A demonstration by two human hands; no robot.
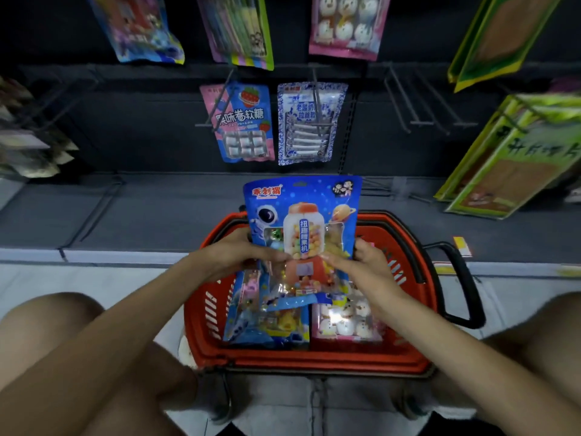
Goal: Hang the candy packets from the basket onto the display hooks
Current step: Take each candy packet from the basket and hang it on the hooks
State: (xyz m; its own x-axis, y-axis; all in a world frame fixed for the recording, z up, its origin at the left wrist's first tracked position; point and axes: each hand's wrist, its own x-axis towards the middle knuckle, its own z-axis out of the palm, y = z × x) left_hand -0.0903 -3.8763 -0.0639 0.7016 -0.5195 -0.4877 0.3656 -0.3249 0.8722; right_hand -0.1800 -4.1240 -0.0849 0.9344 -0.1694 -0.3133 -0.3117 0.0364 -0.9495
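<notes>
Above the basket (201, 325), the packet (301, 212) is held upright, face toward the camera, its top edge with the hang slot uppermost. It is blue, with an astronaut, a planet and a gumball machine printed on it, and coloured sweets show through a clear window. The left hand (234, 256) grips its lower left side, fingers curled across the front. The right hand (361, 262) grips the lower right side, with a finger laid over the front near the machine's base. The hands are apart, with the packet between them. The packet is on no hook; its top sits below two hung packs.

Under it, the red basket holds more: a snowman pack (345, 322) to the right and a second blue pack (267, 328) to the left, lying side by side. The basket's black handle (465, 278) is folded out to the right.

On the dark panel behind, a strawberry pack (248, 121) and a blue-and-white pack (309, 124) hang side by side. To their right, bare hooks (418, 105) stick out. Higher up hang three more packs, one of them a pink snowman pack (345, 23). Green packs (509, 158) hang at the far right. The person's bare knees flank the basket on a pale floor.
</notes>
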